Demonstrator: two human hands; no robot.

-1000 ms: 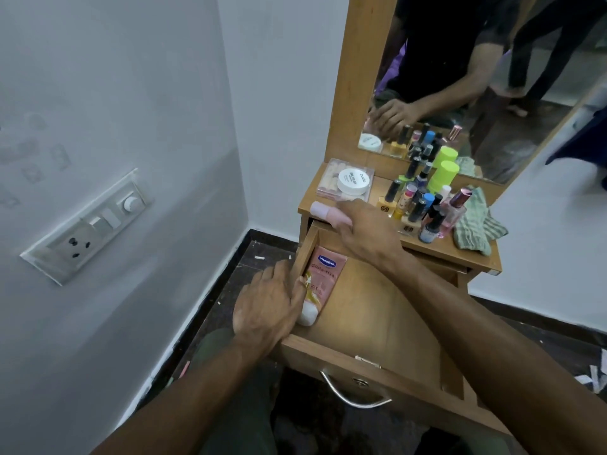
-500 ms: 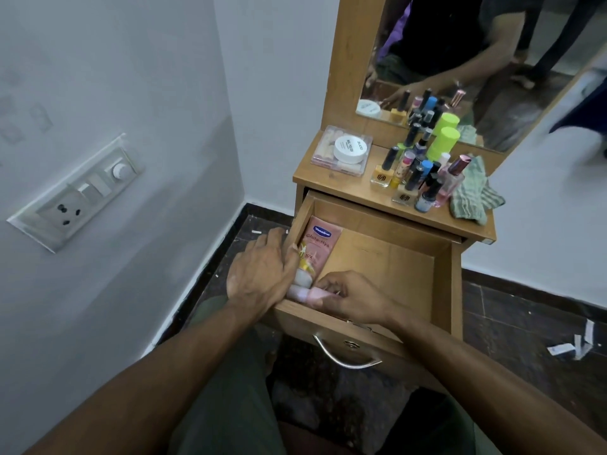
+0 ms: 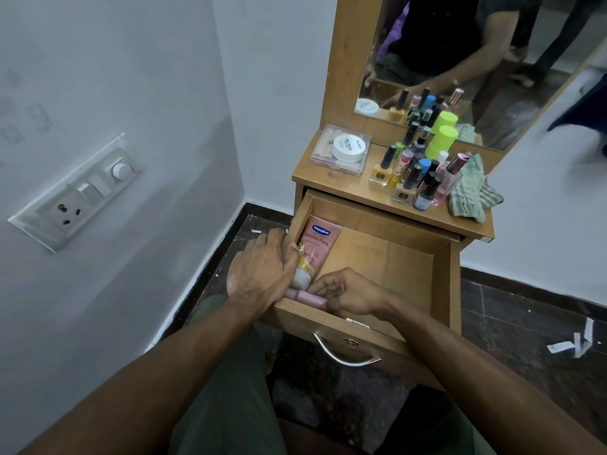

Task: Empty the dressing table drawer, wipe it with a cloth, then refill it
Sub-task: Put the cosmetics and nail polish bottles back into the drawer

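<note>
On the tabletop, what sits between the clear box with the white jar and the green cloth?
Head view: a cluster of nail polish bottles and a lime-green capped container.

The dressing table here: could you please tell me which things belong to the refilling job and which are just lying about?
Job:
drawer
Vaseline tube
pink bottle, held by right hand
left hand, on the tube
nail polishes
white jar
cloth

Lying about:
wall socket
paper scraps
mirror

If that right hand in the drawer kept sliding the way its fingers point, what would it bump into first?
Probably the small pink tube it already pinches, then the left hand just beyond, at the drawer's left front corner. Depth there is hard to judge.
</note>
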